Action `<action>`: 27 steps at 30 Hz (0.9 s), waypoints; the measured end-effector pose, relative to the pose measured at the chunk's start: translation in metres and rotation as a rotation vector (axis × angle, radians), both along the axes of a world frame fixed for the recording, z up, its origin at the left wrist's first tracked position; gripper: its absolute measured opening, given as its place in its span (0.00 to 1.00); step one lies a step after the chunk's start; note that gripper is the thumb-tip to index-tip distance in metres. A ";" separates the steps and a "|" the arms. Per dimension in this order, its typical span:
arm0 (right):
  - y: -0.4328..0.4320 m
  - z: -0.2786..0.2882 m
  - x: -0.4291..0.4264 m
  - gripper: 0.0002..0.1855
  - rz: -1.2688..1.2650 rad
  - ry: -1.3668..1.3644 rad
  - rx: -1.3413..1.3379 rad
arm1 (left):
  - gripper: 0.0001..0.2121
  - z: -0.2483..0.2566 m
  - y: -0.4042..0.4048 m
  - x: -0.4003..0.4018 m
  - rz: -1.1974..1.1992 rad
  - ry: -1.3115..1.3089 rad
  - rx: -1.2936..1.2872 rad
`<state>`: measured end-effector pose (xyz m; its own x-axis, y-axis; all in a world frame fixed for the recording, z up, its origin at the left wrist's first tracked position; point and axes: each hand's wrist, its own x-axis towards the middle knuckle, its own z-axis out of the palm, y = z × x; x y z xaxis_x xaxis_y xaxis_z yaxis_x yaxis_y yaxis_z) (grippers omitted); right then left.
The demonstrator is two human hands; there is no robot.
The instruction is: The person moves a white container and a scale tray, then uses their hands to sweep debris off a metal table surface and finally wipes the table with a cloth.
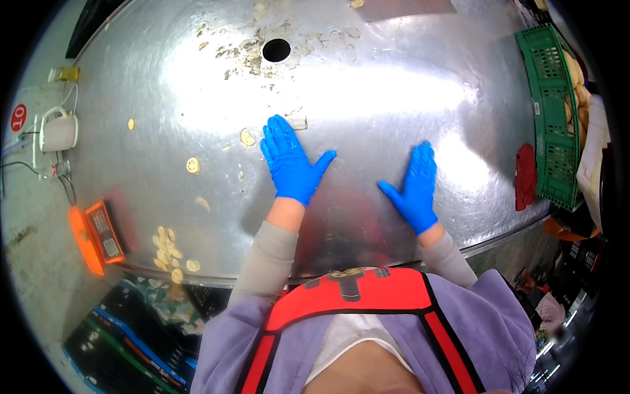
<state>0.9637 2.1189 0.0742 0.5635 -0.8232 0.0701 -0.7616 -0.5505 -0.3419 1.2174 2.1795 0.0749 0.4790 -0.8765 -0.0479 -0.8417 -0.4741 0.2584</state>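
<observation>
My left hand (292,165), in a blue glove, is over the metal table (354,216) with its palm down and thumb spread. A flat pale piece (297,122) lies just beyond its fingertips, and a lotus root slice (247,137) is to its left. My right hand (416,189), gloved in blue too, is palm down farther right, thumb apart and holding nothing. More slices lie on the left part of the table: one with round holes (193,165), and a small heap (166,246) near the front edge.
An orange digital scale (105,231) stands at the left edge, below a white kettle-like container (59,132). On the right are a green plastic crate (551,113) with pale roots and a dark red cloth (525,177). The table has a round hole (276,50). Black crates stand below left.
</observation>
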 end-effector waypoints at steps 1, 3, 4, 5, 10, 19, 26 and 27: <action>-0.009 -0.002 0.018 0.49 0.006 0.001 -0.011 | 0.50 -0.001 -0.004 0.002 0.007 0.001 -0.006; -0.034 -0.003 0.060 0.42 0.063 -0.024 -0.048 | 0.47 -0.006 -0.013 0.013 0.009 -0.030 -0.021; -0.048 -0.009 0.080 0.39 0.105 -0.076 -0.085 | 0.46 -0.012 -0.020 0.022 0.006 -0.058 -0.028; -0.060 -0.014 0.100 0.36 0.149 -0.127 -0.119 | 0.45 -0.017 -0.025 0.030 0.003 -0.085 -0.032; -0.103 -0.035 0.191 0.31 0.213 -0.181 -0.234 | 0.36 -0.020 -0.050 0.047 0.018 -0.058 -0.023; -0.149 -0.037 0.231 0.38 0.338 -0.042 -0.018 | 0.34 -0.022 -0.079 0.067 -0.021 -0.169 0.061; -0.245 -0.034 -0.005 0.35 0.026 -0.328 -0.292 | 0.43 -0.018 -0.076 0.065 -0.021 -0.117 0.037; -0.257 -0.032 -0.048 0.38 -0.131 -0.362 -0.151 | 0.44 -0.016 -0.074 0.066 -0.010 -0.123 0.039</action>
